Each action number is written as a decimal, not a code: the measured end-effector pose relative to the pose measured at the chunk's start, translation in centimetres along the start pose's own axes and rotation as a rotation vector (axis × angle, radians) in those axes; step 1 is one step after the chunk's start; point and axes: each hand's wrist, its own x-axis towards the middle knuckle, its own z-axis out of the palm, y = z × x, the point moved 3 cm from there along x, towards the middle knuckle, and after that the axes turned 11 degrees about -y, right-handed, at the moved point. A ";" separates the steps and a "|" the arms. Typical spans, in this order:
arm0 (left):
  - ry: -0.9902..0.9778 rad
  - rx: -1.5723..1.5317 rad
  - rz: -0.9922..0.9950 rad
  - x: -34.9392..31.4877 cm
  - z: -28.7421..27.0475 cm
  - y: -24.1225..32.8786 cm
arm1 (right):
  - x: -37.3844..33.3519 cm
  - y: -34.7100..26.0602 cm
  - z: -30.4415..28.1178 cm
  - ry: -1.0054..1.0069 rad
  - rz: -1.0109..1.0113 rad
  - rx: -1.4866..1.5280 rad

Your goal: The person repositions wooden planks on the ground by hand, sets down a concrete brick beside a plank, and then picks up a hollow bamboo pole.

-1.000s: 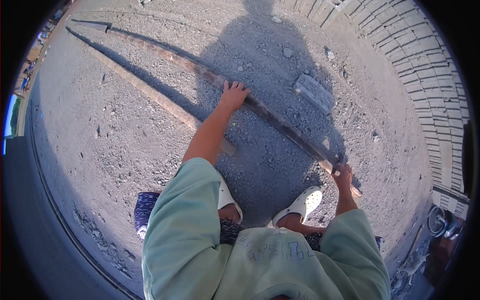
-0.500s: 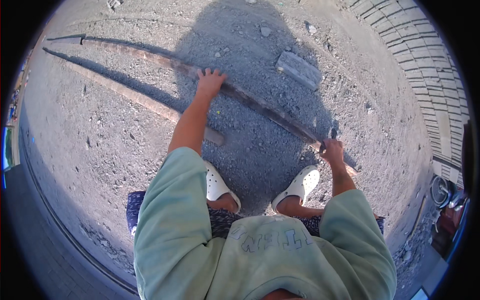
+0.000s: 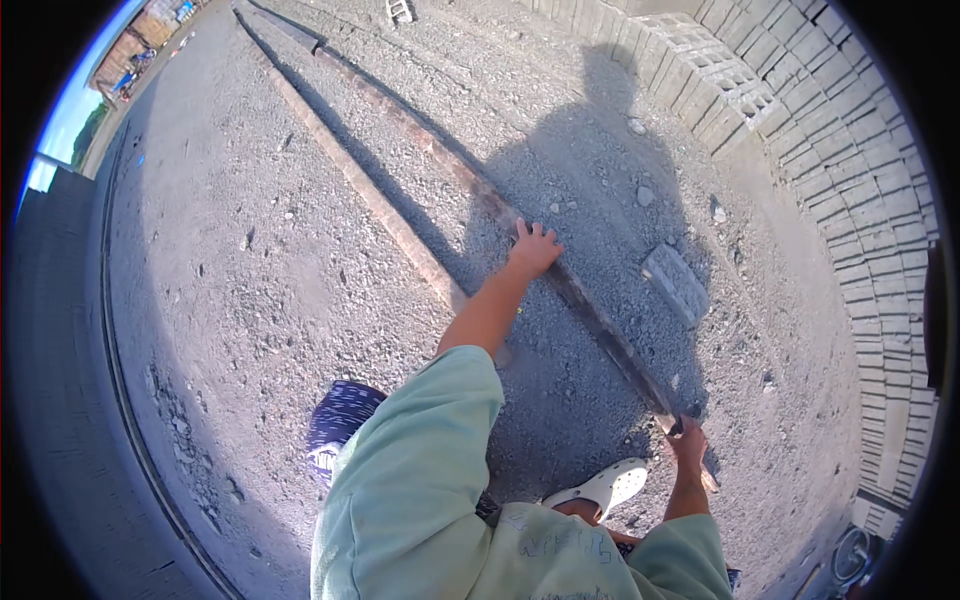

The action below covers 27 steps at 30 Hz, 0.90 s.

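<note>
A long, rusty brown pipe [image 3: 610, 345] runs slantwise from the far left towards my right side. My left hand [image 3: 535, 250] lies over its middle stretch, fingers somewhat spread and bent over the far side. Close to the near end, my right hand [image 3: 687, 442] is closed round the pipe. Past this hand a short tan tip [image 3: 710, 480] shows; whether it belongs to the pipe I cannot tell. A second long, rusty pole [image 3: 365, 190] lies on the gravel left of the first, its near end partly behind my left forearm.
A grey concrete block [image 3: 676, 285] lies on the gravel [image 3: 270, 270] right of the pipe. Stacked concrete blocks [image 3: 840, 150] line the right side. A hollow block [image 3: 399, 11] lies far off. My white clog [image 3: 610, 485] stands near my right hand. A dark curb line [image 3: 115, 350] bends along the left.
My view has swung up and left, so pipe, hands and block sit lower and further right. Both hands stay on the pipe. More of the block stacks shows, and my left clog is hidden.
</note>
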 end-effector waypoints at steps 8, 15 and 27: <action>0.044 -0.018 -0.022 0.8 -0.1 0.1 | 1.4 1.8 0.1 -0.101 -0.003 0.023; 0.135 -0.083 -0.038 0.0 0.4 -0.7 | 2.7 1.5 0.4 -0.231 0.059 0.086; 0.528 -0.484 -0.228 -1.0 -2.4 1.4 | 8.5 -7.1 -10.5 -0.016 -0.199 0.362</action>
